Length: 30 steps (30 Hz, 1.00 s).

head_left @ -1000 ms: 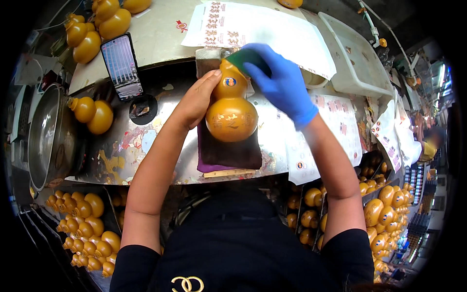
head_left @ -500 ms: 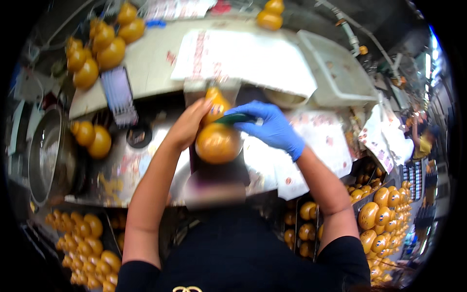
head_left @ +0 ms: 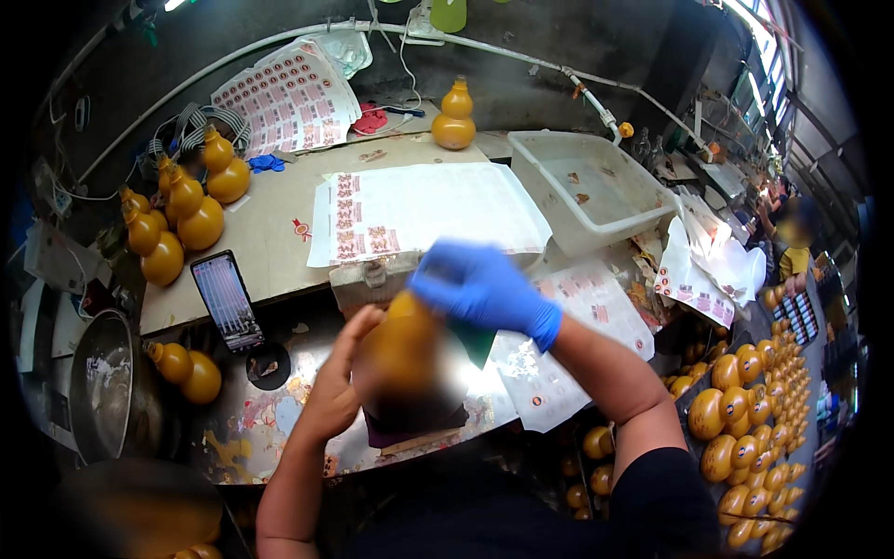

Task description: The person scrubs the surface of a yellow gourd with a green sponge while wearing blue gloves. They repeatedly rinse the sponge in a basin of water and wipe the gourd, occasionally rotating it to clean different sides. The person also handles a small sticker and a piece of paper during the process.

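A glossy orange-brown bottle gourd (head_left: 402, 340) is in front of me at the bench edge, its lower part smeared by blur. My left hand (head_left: 337, 387) grips its left side, with the thumb and fingers against it. In a blue glove, my right hand (head_left: 480, 284) bends over the top of the gourd, its fingertips partly hidden. A flat green scraper (head_left: 475, 343) sticks out beneath the gloved palm. Dark purple cloth (head_left: 414, 430) lies under the gourd. Just beyond the hands is a white printed sheet of red stickers (head_left: 438, 207).
Several gourds (head_left: 196, 219) stand at the far left, near a propped phone (head_left: 226, 300) and a metal basin (head_left: 101, 387). One gourd (head_left: 453, 116) stands at the back. A translucent tub (head_left: 596, 228) sits at right. Many gourds (head_left: 736, 419) fill racks lower right.
My right hand has moved up from the gourd's waist to its top, and the scraper now points downward. My left hand stays on the gourd. The view has tilted up.
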Motion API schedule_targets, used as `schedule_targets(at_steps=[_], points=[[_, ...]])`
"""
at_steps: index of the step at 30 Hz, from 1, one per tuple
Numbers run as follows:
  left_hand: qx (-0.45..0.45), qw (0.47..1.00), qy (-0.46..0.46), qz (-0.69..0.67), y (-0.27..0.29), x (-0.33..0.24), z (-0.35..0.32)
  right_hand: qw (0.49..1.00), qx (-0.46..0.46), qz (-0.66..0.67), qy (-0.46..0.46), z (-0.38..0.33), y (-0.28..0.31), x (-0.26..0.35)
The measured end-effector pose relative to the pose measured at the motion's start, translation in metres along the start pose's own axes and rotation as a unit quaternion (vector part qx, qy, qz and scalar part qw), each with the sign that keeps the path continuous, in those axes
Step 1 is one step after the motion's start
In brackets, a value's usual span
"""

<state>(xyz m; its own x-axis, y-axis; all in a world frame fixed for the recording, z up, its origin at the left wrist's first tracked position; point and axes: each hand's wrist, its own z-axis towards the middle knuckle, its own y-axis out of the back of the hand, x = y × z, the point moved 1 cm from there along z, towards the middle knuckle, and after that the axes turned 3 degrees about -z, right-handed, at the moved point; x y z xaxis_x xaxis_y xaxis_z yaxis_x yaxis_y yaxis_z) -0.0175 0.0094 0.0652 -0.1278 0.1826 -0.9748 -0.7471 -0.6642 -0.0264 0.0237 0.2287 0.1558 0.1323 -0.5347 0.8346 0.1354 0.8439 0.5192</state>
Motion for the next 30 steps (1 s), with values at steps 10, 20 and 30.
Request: schedule_targets(at_steps=[10, 20, 30], points=[[-0.205, 0.899, -0.136, 0.361, 0.099, -0.089, 0.005, 0.897, -0.305, -0.297, 0.121, 0.241, 0.105, -0.062], [-0.251, 0.749, 0.013, 0.613, 0.301, -0.131, 0.208, 0.891, -0.271, -0.356, -0.074, 0.387, 0.096, -0.147], [-0.21, 0.619, -0.051, 0.755, 0.451, -0.065, 0.305, 0.938, -0.295, -0.112, 0.139, 0.341, 0.11, -0.162]])
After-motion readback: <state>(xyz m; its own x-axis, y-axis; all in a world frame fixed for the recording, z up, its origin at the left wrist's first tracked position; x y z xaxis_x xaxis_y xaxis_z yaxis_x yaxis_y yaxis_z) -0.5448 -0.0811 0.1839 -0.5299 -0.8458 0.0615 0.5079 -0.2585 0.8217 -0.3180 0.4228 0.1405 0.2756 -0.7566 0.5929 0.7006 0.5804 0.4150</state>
